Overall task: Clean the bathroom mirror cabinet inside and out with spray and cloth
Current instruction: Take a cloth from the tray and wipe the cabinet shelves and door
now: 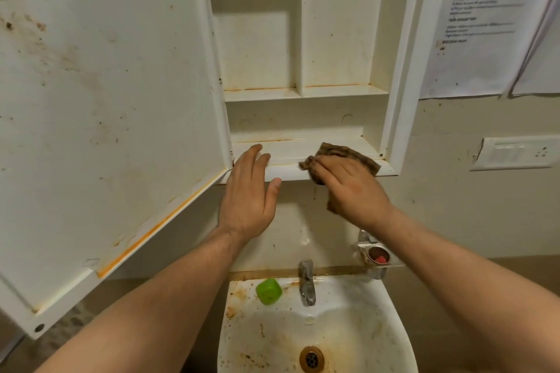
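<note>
**Wiping the bottom shelf of the cabinet**

The cabinet (336,24) fills the top middle of the picture. Its door (106,100) is swung wide open on the left side. The inside of the door has brown spots and an orange line near its bottom edge.

The left hand (248,191) is in the middle of the picture. Its fingers are straight and hold nothing. The fingertips rest on the front edge of the bottom shelf.

The right hand (354,188) is just to the right of it. It holds a brown cloth (348,152) with bent fingers and presses it on the same shelf edge. One end of the cloth hangs down under the hand.

At the bottom of the picture is a white sink (378,342) with rusty stains. A metal tap (306,281) stands at its back, and a small green thing (268,291) sits left of the tap. The drain (311,358) is at the very bottom.

Papers (478,24) with writing hang at the upper right. A white switch plate (515,153) is on the wall below them.
</note>
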Demonstrator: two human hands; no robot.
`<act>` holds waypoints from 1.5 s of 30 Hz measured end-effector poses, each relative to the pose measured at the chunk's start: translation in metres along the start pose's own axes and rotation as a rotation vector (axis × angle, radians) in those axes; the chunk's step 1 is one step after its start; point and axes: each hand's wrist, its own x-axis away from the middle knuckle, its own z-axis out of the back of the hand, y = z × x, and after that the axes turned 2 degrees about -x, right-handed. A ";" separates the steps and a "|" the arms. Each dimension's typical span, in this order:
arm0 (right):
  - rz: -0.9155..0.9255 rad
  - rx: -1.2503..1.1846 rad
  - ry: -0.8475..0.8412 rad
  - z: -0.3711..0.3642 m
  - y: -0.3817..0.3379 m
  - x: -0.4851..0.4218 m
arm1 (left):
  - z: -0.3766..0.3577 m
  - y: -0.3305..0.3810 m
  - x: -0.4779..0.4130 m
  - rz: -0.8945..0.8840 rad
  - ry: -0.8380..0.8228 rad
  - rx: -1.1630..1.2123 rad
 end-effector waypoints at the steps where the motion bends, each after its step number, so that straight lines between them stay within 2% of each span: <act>1: -0.004 0.026 0.000 0.005 0.011 0.009 | -0.002 0.001 -0.002 -0.007 0.003 -0.007; 4: -0.038 0.120 0.002 0.020 0.036 0.029 | -0.003 0.005 -0.011 -0.051 0.008 -0.020; 7: 0.020 0.267 -0.010 0.030 0.049 0.038 | -0.001 0.007 -0.018 -0.073 0.014 -0.025; 9: -0.023 0.273 -0.022 0.033 0.044 0.029 | 0.000 0.007 -0.018 -0.074 0.002 -0.045; 13: -0.348 0.020 0.075 0.032 0.010 0.009 | 0.003 0.000 -0.010 -0.052 -0.050 -0.076; 17: -0.361 -0.358 0.104 0.035 -0.024 -0.017 | 0.004 0.001 -0.010 -0.012 -0.049 -0.039; 19: -0.422 -0.476 0.178 0.040 -0.033 -0.037 | 0.006 0.006 -0.012 0.008 -0.033 -0.018; 23: -0.761 -0.538 0.474 0.046 -0.021 -0.066 | 0.007 0.007 -0.011 -0.003 -0.013 0.013; 25: -0.841 -0.377 0.552 0.046 -0.007 -0.077 | 0.007 0.005 -0.011 0.002 -0.004 0.036; 26: -0.832 -0.241 0.524 0.044 -0.002 -0.084 | 0.007 0.003 -0.013 0.012 0.007 0.044; 27: -0.831 -0.101 0.414 0.041 0.002 -0.088 | 0.006 0.003 -0.014 0.022 0.021 0.051; 29: -0.870 0.075 0.052 0.031 -0.001 -0.097 | 0.002 0.004 -0.016 0.042 0.049 0.072; 30: -0.878 0.072 -0.087 0.026 -0.006 -0.100 | 0.000 0.005 -0.016 0.045 0.059 0.094; 34: -0.860 -0.055 -0.401 0.025 -0.025 -0.131 | -0.005 0.002 -0.020 0.020 0.113 0.201; 37: -0.721 -0.025 -0.605 0.034 -0.042 -0.151 | -0.008 -0.002 -0.023 0.062 0.152 0.295; 40: -0.535 -0.081 -0.655 0.035 -0.056 -0.163 | -0.010 -0.003 -0.028 0.071 0.195 0.343; 43: -0.399 -0.590 -0.532 0.022 -0.069 -0.173 | -0.011 -0.003 -0.032 0.086 0.247 0.388; 45: -0.344 -0.738 -0.459 0.014 -0.074 -0.176 | -0.011 -0.002 -0.031 0.083 0.257 0.385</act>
